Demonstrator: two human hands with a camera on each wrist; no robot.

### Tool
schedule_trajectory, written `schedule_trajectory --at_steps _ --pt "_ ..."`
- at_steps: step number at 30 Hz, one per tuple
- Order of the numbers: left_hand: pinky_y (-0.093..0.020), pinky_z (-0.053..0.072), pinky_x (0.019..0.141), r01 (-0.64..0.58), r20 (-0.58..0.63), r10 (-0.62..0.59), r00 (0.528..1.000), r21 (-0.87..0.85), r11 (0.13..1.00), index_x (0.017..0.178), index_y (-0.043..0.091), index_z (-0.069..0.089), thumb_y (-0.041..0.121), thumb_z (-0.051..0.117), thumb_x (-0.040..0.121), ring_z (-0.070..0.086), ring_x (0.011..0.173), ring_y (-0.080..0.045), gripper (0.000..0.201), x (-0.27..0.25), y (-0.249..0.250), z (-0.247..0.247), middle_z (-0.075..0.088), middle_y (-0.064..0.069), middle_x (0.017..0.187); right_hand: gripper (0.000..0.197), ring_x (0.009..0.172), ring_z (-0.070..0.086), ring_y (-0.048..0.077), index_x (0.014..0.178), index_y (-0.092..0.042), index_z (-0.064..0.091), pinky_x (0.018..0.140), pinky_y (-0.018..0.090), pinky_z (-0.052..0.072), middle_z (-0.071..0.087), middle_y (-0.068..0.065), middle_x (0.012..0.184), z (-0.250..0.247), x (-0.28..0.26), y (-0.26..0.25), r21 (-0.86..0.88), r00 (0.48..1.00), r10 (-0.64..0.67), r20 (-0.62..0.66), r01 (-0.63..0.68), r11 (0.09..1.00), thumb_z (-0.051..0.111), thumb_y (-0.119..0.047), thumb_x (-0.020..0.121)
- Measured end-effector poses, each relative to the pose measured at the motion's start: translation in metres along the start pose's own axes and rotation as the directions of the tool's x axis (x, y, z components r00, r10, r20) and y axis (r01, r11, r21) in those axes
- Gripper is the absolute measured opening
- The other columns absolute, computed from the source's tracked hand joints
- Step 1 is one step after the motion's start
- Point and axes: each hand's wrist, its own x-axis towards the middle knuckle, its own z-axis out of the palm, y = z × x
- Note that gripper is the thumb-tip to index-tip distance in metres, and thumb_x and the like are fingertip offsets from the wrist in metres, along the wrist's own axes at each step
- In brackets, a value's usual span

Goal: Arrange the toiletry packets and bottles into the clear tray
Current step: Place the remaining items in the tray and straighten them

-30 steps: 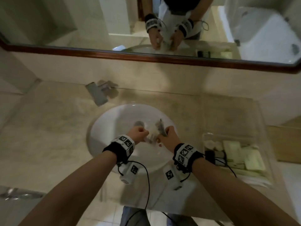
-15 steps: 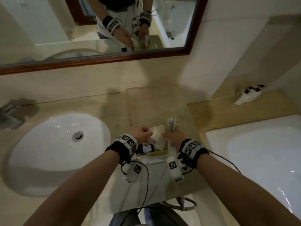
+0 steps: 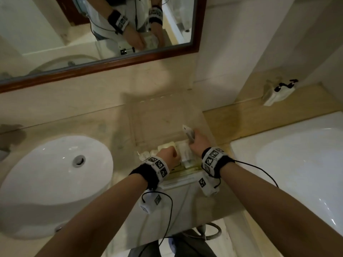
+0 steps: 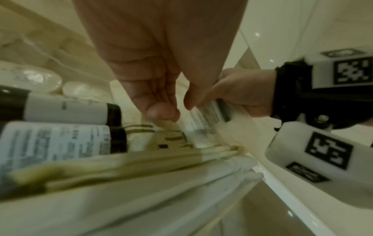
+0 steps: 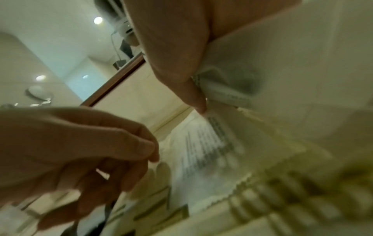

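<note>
A clear tray (image 3: 163,123) stands on the counter right of the sink. Its near end holds cream and white packets (image 3: 167,145) and two dark bottles with white labels (image 4: 60,108). My left hand (image 3: 169,154) is low in the tray; its curled thumb and fingers (image 4: 161,111) pinch the edge of a printed white packet (image 4: 201,123) lying there. Just to the right, my right hand (image 3: 196,140) grips another white packet (image 3: 188,133) that stands upright over the tray. In the right wrist view its thumb (image 5: 191,92) presses on this packet (image 5: 272,63).
A white sink (image 3: 55,173) is sunk into the counter on the left. A framed mirror (image 3: 92,34) hangs behind. A white bathtub (image 3: 297,164) lies to the right, with a small white object (image 3: 278,91) on the ledge behind it. The tray's far half is bare.
Both hands carried packets from above the sink rightward to the tray. The left hand has dropped into the tray's near end. The right hand has gone slightly further over the tray.
</note>
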Motion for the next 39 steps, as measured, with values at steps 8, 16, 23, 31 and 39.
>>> schedule_trajectory --at_steps 8,16,23,31,39 --pt "-0.033 0.042 0.084 -0.201 -0.102 0.239 0.965 0.294 0.934 0.121 0.010 0.048 0.020 0.049 0.091 0.052 0.109 -0.029 0.032 0.011 0.001 0.003 0.048 -0.010 0.124 0.034 0.115 0.046 0.032 0.117 -0.005 0.046 0.098 0.043 0.043 0.042 0.013 0.129 0.008 -0.001 -0.004 -0.219 0.994 -0.103 -0.031 0.094 0.971 0.057 -0.007 0.085" --pt "-0.036 0.032 0.103 -0.254 -0.156 0.341 0.927 0.408 0.877 0.127 0.017 0.045 0.033 0.058 0.086 0.035 0.124 -0.029 0.046 0.028 0.007 0.020 0.039 -0.009 0.132 0.028 0.081 0.050 0.022 0.112 -0.006 0.048 0.070 0.028 0.038 0.053 0.007 0.093 -0.006 -0.010 0.004 0.088 0.995 -0.028 -0.094 0.037 0.995 0.052 -0.007 0.085" --pt "-0.037 0.031 0.103 -0.288 -0.147 0.423 0.894 0.535 0.794 0.131 0.026 0.041 0.048 0.056 0.084 0.036 0.122 -0.028 0.054 0.030 0.007 0.025 0.040 -0.007 0.131 0.023 0.078 0.052 0.022 0.105 -0.008 0.050 0.068 0.030 0.041 0.053 0.004 0.086 -0.006 -0.011 0.012 0.224 0.986 0.007 -0.167 0.031 0.974 0.055 -0.009 0.083" --pt "-0.039 0.031 0.104 -0.301 -0.124 0.447 0.886 0.580 0.757 0.130 0.023 0.044 0.046 0.053 0.086 0.037 0.122 -0.029 0.050 0.030 0.011 0.021 0.042 -0.006 0.132 0.021 0.077 0.053 0.022 0.102 -0.009 0.050 0.068 0.032 0.044 0.054 0.005 0.085 -0.002 -0.012 0.018 0.272 0.981 0.025 -0.192 0.029 0.962 0.057 -0.010 0.082" --pt "-0.032 0.038 0.100 -0.269 -0.312 0.265 0.912 0.032 0.963 0.126 0.012 0.050 0.036 0.045 0.095 0.045 0.122 -0.020 0.039 0.010 -0.009 -0.006 0.055 -0.004 0.129 0.015 0.075 0.052 0.022 0.097 -0.002 0.053 0.060 0.026 0.042 0.055 0.011 0.085 0.005 -0.013 -0.018 0.451 0.987 0.039 -0.159 0.037 0.892 0.055 -0.011 0.086"
